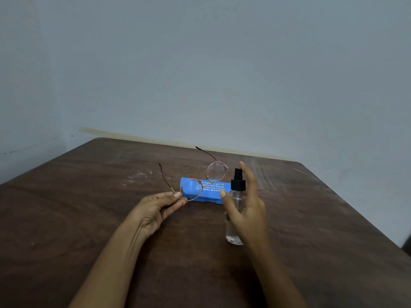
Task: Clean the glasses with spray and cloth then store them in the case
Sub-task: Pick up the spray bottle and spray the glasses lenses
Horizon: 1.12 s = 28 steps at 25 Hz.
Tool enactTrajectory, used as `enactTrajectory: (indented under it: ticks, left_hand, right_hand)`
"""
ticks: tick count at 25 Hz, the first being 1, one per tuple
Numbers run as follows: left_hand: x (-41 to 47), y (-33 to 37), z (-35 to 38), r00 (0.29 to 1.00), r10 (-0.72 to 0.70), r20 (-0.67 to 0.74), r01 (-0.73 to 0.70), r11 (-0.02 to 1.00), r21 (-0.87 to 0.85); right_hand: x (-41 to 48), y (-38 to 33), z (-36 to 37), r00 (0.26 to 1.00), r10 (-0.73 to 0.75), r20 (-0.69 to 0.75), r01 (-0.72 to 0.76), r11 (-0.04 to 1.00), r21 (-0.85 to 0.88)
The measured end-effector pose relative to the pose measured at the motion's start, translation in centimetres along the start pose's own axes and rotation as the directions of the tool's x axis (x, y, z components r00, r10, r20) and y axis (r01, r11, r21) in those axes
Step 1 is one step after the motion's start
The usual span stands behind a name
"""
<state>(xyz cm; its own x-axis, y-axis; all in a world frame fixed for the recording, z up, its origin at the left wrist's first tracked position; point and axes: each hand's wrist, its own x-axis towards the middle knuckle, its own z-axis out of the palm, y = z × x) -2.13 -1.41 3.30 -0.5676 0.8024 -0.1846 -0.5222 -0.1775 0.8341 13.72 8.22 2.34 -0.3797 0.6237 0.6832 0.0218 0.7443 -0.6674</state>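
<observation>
My left hand [159,207] pinches the near rim of thin metal-framed round glasses [215,172], holding them raised over the table with both temples unfolded. Behind them a blue glasses case [210,195] with white lettering lies shut on the table. A clear spray bottle [235,216] with a black pump top stands upright to the right of the case. My right hand [246,205] is curled around the bottle, thumb on its near side and fingers spread behind the pump; I cannot tell how firmly it grips. No cloth is in view.
The dark brown wooden table [89,218] runs to a pale blue-grey wall [200,74] at the back. Its right edge slants off at the far right. White scuff marks streak the tabletop behind the case.
</observation>
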Motion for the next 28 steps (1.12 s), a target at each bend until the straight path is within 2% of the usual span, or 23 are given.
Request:
enactTrajectory:
  ticks: [7,11,15,19,25,28]
  left_hand:
    - [0.1,-0.1,0.0,1.0,0.017,0.007,-0.017,0.998,0.061]
    - [0.3,-0.1,-0.1,0.999,0.04,0.005,-0.04,0.996,0.079]
    - [0.3,-0.4,0.0,0.998,0.068,0.012,-0.069,0.988,0.138]
    - [0.5,-0.7,0.1,0.994,0.109,0.007,-0.108,0.973,0.202]
    - [0.4,-1.0,0.4,0.983,0.184,0.004,-0.18,0.958,0.221]
    - [0.4,-1.1,0.5,0.978,0.207,0.018,-0.205,0.952,0.228]
  right_hand:
    - [0.3,0.5,-0.7,0.998,0.05,-0.041,-0.043,0.985,0.168]
    - [1.8,1.8,-2.7,0.988,0.036,-0.148,-0.023,0.996,0.088]
    - [2.8,4.4,-5.0,0.982,0.092,-0.164,-0.097,0.995,-0.023]
    - [2.5,5.6,-5.7,0.977,0.109,-0.182,-0.119,0.992,-0.048]
    - [2.1,6.4,-6.0,0.96,0.188,-0.206,-0.201,0.979,-0.045]
    - [2.0,6.5,-6.1,0.962,0.186,-0.201,-0.195,0.981,-0.025]
